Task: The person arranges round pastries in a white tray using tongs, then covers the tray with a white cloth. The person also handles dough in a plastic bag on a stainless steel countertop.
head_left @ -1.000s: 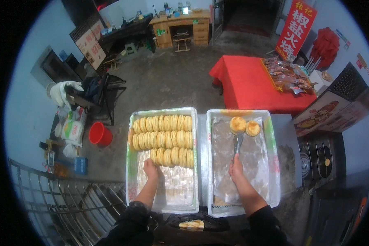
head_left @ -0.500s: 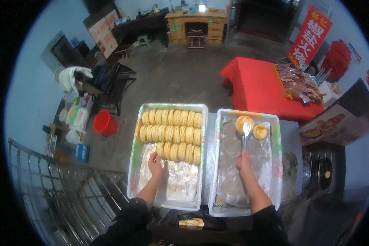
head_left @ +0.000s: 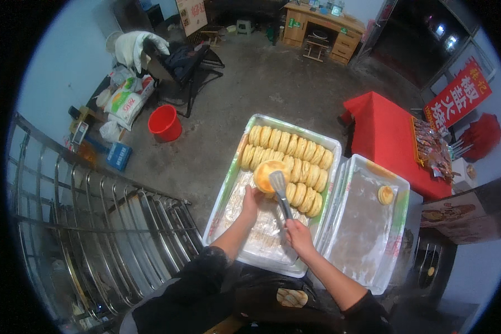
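Observation:
My right hand is closed round the handle of metal tongs. The tongs' head lies against a round golden flatbread, held up over the left tray. Close under this bread's lower edge is my left hand, fingers apart; whether they touch the bread cannot be told. Flatbreads stand on edge in three rows in the left tray, and the raised bread hides part of the nearest rows. In the right tray a single flatbread lies near the right wall.
A metal rack stands to the left, a red bucket beyond it. Past the right tray are a red-covered table with packaged goods and a large printed box. A folding chair and a wooden desk stand farther off.
The tongs have gone from the right tray to above the left one with a flatbread, leaving one behind. My left hand has stayed by the front row's end. The whole view has turned.

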The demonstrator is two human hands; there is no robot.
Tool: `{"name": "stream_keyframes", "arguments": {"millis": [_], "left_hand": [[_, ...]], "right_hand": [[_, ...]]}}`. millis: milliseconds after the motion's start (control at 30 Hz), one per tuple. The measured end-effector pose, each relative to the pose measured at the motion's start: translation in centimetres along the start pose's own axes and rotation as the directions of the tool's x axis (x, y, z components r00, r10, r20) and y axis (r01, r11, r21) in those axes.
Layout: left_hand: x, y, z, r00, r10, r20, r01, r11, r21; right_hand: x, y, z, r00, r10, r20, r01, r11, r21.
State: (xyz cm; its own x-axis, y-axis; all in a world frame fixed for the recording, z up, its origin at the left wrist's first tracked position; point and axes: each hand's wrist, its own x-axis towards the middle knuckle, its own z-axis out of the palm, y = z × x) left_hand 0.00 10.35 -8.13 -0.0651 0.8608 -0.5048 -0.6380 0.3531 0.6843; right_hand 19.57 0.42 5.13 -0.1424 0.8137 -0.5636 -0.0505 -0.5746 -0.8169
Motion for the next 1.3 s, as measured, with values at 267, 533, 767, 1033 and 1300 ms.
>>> {"name": "stream_keyframes", "arguments": {"millis": [267,533,767,1033,1300], "left_hand": [[0.7,3.5,-1.5,0.969,-0.168,0.182,0.229,0.886,-0.403],[3.2,4.8,-0.4,0.837,-0.546,0.016,0.536,0.815,-0.218],[4.8,6.4,-2.2,0.744,-0.666,-0.045,0.667,0.737,0.115],[3.7,5.2,-2.1,0.818,-0.555,-0.149,0.568,0.741,0.357],[2.6,4.9,-3.3,0.844,-0.457,-0.280,0.526,0.806,0.272]], "right_hand": [[3.3,2.2,5.2,0.941,-0.208,-0.268,-0.011,0.771,-0.636],[0.3,1.2,6.5,0.916,-0.256,-0.308,-0.076,0.643,-0.762],[-6.0,2.0,3.0,0.917,-0.216,-0.335,-0.059,0.758,-0.650],[-9.3,6.4,-2.2,0.893,-0.079,-0.442,-0.111,0.915,-0.387],[-9.3,8.3,-5.1,0.892,-0.150,-0.427,-0.011,0.936,-0.352]]}}
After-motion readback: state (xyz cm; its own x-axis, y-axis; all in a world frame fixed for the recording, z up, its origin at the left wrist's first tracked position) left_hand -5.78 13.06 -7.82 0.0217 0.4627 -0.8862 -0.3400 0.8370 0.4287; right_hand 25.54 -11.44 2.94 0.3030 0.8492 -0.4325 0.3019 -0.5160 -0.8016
